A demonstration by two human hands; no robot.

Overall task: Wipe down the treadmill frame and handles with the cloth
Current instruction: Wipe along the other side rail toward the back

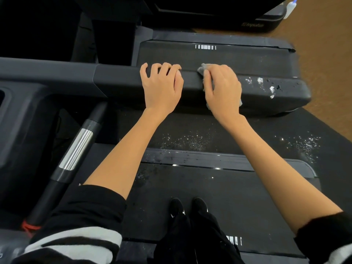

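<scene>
The only lettering, on the dark machine base [253, 25] beyond the side rail [122, 80], is too blurred for you to read. Your left hand [162, 86] curls over the rail, fingers wrapped on its far edge. Just beside it, your right hand [222, 88] presses the grey cloth [202, 68] onto the rail, fingers closed around it. Past that hand the rail runs bare to its rounded end, where white flecks [266, 86] mark it. A bottle [290, 7] stands far beyond the rail; you can't see its contents.
</scene>
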